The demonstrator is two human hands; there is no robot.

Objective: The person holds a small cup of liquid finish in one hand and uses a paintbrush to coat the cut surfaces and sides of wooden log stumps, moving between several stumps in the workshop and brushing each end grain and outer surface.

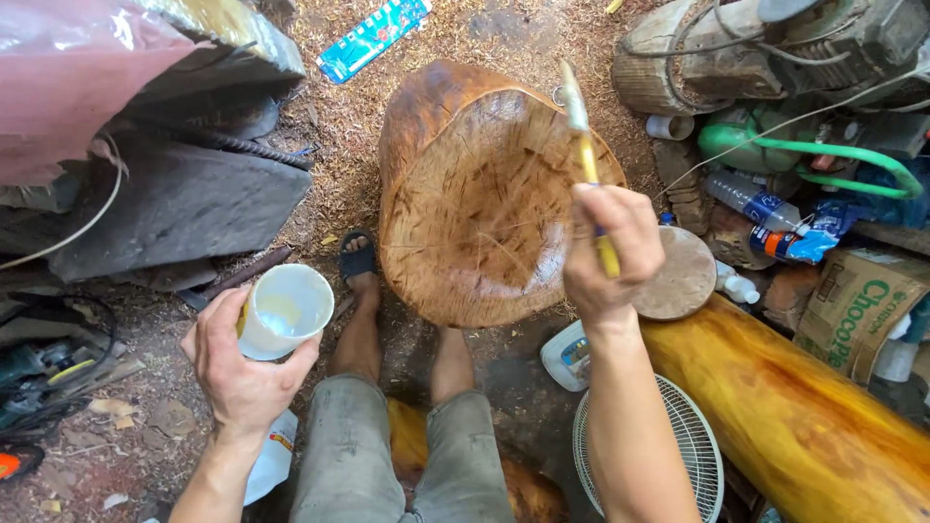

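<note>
Left hand: the left hand (242, 373) was closed round a small white cup (284, 311), fingers wrapped on the near side and thumb at the rim; mouth tipped up toward the person, so the pale liquid pooled at the bottom stayed in and within reach of the brush.
Right hand: the right hand (610, 252) was closed on a yellow-handled brush (587, 155), gripped low on the handle, bristles pointing up and away above the far right edge of the stump; a low grip like that gave reach across the wide face.
Stump: a large wood stump (480, 194) lay on its side on the ground, cut face toward the person, just beyond the feet; face looked glossy amber, probably wet or coated, can't confirm which.
Cup position: held off to the left of the stump, apart from it, likely so drips missed the wood.
Posture: seated, knees apart, one sandalled foot (358, 261) touching the stump's near edge, probably bracing it.
Ground: sawdust (339, 116) all around the stump.
Right side: a shiny yellow log (804, 416) lay beside the right arm, a round wooden disc (683, 276) just behind the right hand, a white fan grille (678, 436) under the forearm.
Clutter: plastic bottles (751, 203) and a green hose (823, 155) far right, well apart from the work.
</note>
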